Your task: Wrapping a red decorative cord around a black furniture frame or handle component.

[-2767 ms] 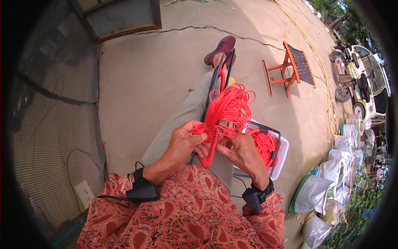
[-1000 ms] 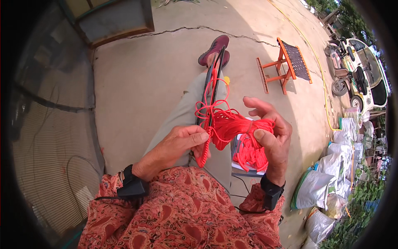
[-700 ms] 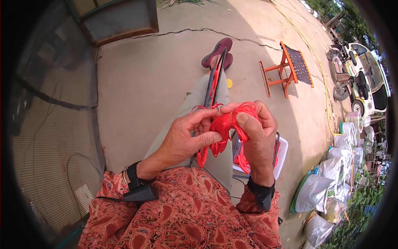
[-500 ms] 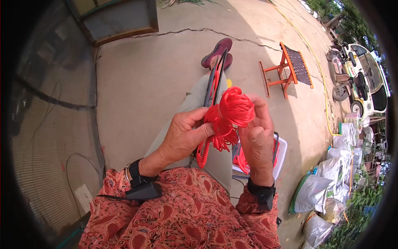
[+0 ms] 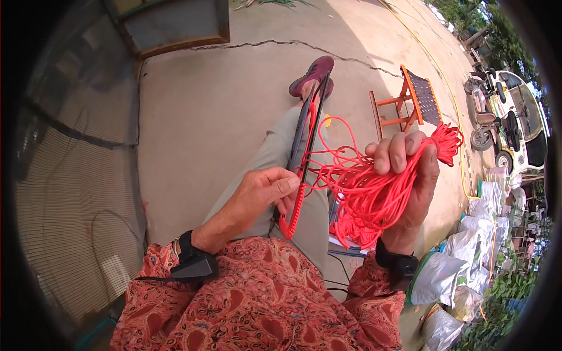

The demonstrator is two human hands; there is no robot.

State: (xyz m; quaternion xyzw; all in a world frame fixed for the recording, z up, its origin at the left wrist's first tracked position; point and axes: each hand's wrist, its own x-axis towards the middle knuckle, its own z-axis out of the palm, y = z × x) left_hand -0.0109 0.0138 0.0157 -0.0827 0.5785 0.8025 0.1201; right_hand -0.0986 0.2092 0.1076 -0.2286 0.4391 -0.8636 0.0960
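Note:
My right hand (image 5: 413, 175) is wrapped round a hank of red cord (image 5: 380, 196), its tied end poking out past the thumb side. Loose loops and strands stretch from the hank leftward to a narrow black frame (image 5: 300, 131) lying lengthwise over my leg. Red cord is wound closely along the near end (image 5: 291, 216) of that frame. At the frame's left edge my left hand (image 5: 257, 193) is closed, thumb pressed to the fingers, pinching at the red cord there; the exact grip is partly hidden.
Below the hank, more red cord (image 5: 351, 231) lies in a container, mostly covered. An orange folding stool (image 5: 404, 96) with a dark woven seat stands ahead right. White sacks (image 5: 439, 278) and a parked vehicle (image 5: 521, 117) line the right; a screened panel (image 5: 76, 199) is at left.
My right hand has closed round the hank and drawn it to the right, spreading its loops out. My left hand has let go of the hank and stays by the frame.

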